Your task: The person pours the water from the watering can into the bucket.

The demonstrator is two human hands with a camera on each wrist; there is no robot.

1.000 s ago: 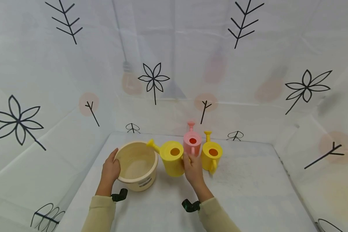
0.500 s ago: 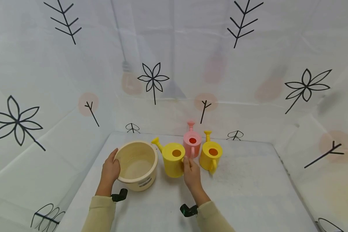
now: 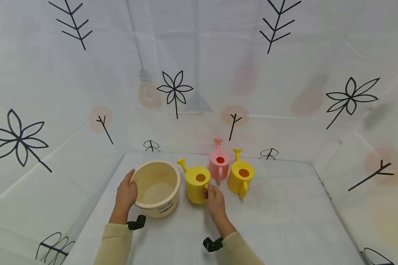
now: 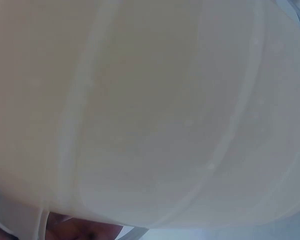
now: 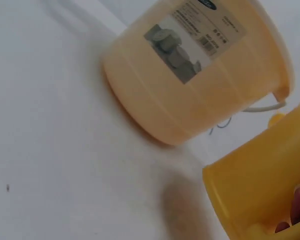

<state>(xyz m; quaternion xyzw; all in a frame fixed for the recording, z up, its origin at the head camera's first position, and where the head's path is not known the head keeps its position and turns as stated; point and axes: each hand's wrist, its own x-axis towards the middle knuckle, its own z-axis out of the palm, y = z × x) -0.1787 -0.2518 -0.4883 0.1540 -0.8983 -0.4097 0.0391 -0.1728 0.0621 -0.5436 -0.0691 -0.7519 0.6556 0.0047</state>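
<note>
A cream plastic bucket (image 3: pixel 152 212) stands on the table, its mouth facing up. My left hand (image 3: pixel 126 194) grips its left rim, thumb over the edge; its wall (image 4: pixel 150 110) fills the left wrist view. Right of the bucket is a yellow watering can (image 3: pixel 195 192), upright, its spout angled up and left towards the bucket's rim. My right hand (image 3: pixel 216 205) holds this can by the handle. Seen from the right wrist, the can's yellow body (image 5: pixel 265 172) shows in front of the labelled bucket, with a shadow on the table below it.
Behind my right hand stand a pink watering can (image 3: pixel 219 165) and a second yellow watering can (image 3: pixel 240 178), side by side with spouts pointing back. White printed cloth (image 3: pixel 199 88) walls the white table (image 3: pixel 285 217) at the back and sides.
My right hand has moved down and slightly left towards me with the yellow watering can, whose spout has drawn away from over the bucket's rim. The left hand and bucket hold still.
</note>
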